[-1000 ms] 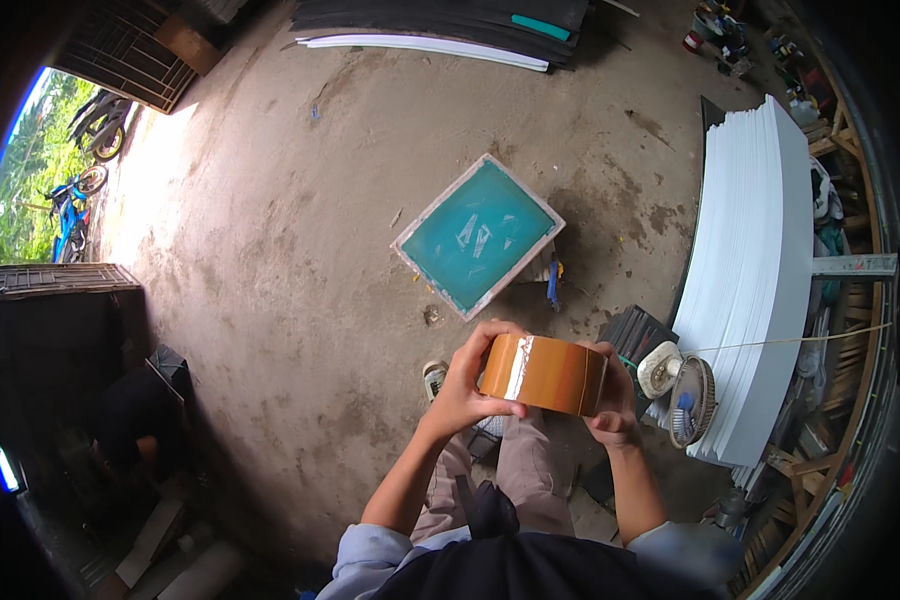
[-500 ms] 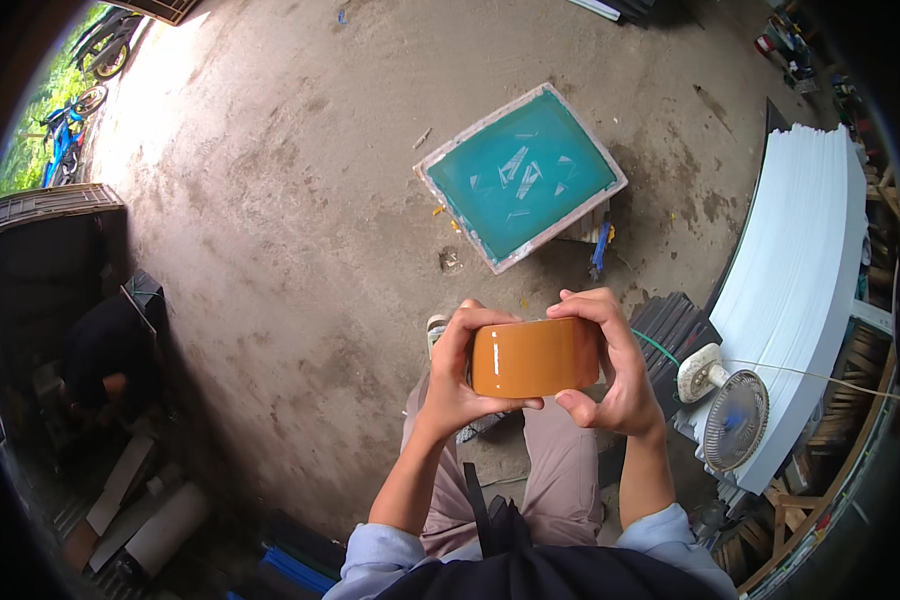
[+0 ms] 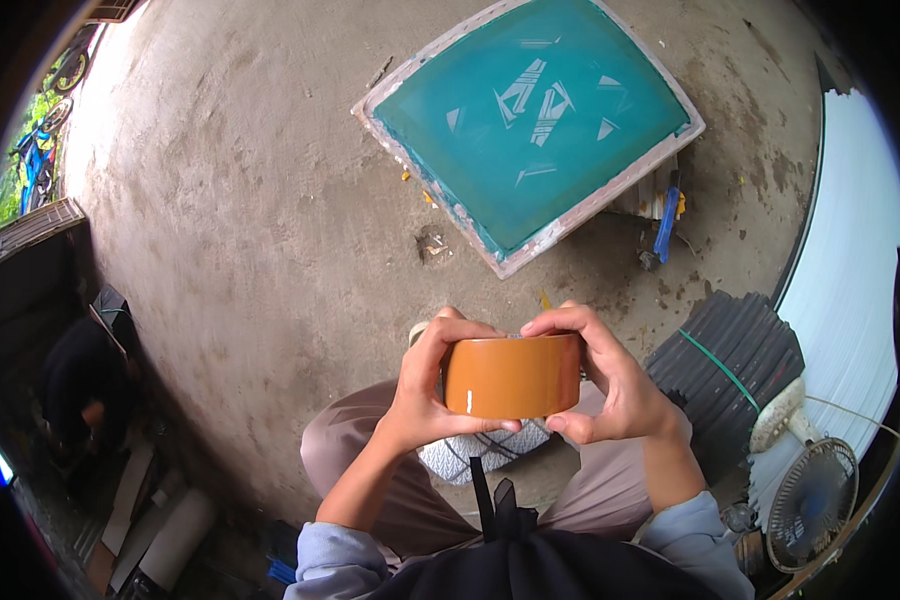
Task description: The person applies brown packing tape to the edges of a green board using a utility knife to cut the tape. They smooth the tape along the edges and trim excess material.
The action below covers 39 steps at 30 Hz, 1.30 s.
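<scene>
A roll of tape (image 3: 512,380) sat between the left hand (image 3: 422,390) and right hand (image 3: 615,388) at lower centre, below a framed panel (image 3: 450,180). Bundled strips (image 3: 725,365) lay right, left of stacked sheets (image 3: 860,220); a fan (image 3: 812,505) occupied the lower right, motorbikes (image 3: 38,165) the upper left.

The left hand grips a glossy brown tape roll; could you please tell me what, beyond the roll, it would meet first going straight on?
Past the glossy brown tape roll, the left hand would probably meet the near corner of the pale-framed, teal rectangular panel, though depth is unclear.
</scene>
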### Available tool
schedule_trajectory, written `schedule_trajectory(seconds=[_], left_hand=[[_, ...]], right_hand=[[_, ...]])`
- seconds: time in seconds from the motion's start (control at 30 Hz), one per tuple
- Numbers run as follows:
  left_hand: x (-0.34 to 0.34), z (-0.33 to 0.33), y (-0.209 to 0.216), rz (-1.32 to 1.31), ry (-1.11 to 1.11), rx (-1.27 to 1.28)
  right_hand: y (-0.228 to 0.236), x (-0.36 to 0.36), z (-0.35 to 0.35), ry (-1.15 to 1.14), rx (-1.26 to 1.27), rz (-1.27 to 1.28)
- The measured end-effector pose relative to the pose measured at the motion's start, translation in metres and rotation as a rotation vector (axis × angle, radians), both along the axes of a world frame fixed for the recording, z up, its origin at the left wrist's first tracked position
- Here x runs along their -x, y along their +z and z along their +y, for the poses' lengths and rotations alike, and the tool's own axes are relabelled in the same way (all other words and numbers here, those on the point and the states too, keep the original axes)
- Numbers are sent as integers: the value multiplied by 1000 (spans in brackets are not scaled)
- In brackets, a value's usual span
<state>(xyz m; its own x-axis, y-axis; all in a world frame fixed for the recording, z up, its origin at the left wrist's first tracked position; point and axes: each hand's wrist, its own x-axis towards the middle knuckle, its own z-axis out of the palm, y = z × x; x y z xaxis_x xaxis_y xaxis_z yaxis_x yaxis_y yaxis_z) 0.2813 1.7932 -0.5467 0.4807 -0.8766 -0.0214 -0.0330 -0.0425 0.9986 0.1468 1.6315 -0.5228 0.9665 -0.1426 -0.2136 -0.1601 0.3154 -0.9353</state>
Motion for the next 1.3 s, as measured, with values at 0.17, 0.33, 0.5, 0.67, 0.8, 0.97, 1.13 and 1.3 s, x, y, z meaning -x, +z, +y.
schedule_trajectory(seconds=[0.17, 0.33, 0.5, 0.67, 0.8, 0.97, 1.13, 1.3], left_hand=[[-24, -12, -29, -211, -115, 62], [-19, -29, -30, -403, -193, 142], [-3, -27, -25, -459, -159, 289], [-2, -17, 6, -539, -125, 419], [-6, -3, 24, -598, -112, 434], [-9, 18, 34, -631, -97, 482], [-5, 19, 34, -616, -101, 480], [-9, 15, 23, -559, -114, 461]], right_hand=[[-36, -8, -7, 82, 38, 16], [-44, 7, -11, 20, 159, 3], [-19, 22, 3, -71, 174, 13], [19, 25, 21, -103, 294, -82], [32, 22, 36, -113, 299, -141], [40, 18, 54, -69, 418, -184], [40, 21, 64, -120, 300, -119], [33, 21, 60, -121, 323, -108]])
